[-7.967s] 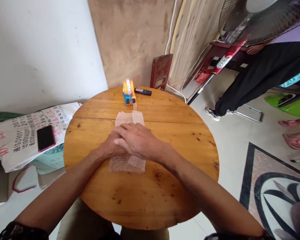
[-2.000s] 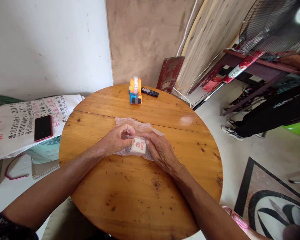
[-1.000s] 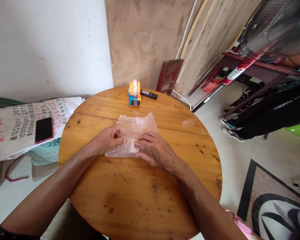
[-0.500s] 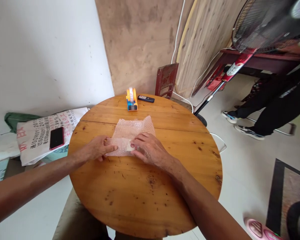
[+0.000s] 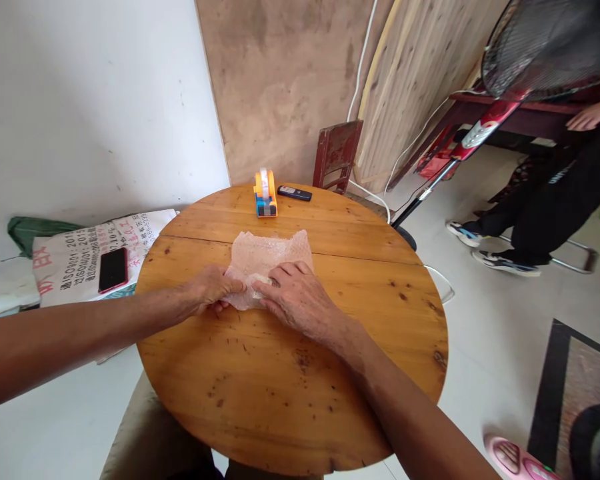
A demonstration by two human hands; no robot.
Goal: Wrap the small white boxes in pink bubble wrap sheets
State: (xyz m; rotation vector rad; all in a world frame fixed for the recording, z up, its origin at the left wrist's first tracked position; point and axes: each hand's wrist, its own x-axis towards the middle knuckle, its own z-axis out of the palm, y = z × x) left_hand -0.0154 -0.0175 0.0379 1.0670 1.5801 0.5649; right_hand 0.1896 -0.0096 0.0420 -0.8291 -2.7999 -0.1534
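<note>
Evidently my left hand (image 5: 207, 289) pinches the wrap (image 5: 273, 249) at its left edge, likely to tension it. My right (image 5: 303, 300), fingers part-spread, covers the small block (image 5: 256, 283) on the wrap, mid-bench (image 5: 280, 380), probably steadying it; whether it grips, I can't tell. Tape (image 5: 265, 192) stands beyond.

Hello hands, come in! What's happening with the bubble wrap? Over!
Left hand pinching bubble wrap at its left edge. Right hand pressing over its near part. Tape dispenser beyond, not in the way. Over.
</note>
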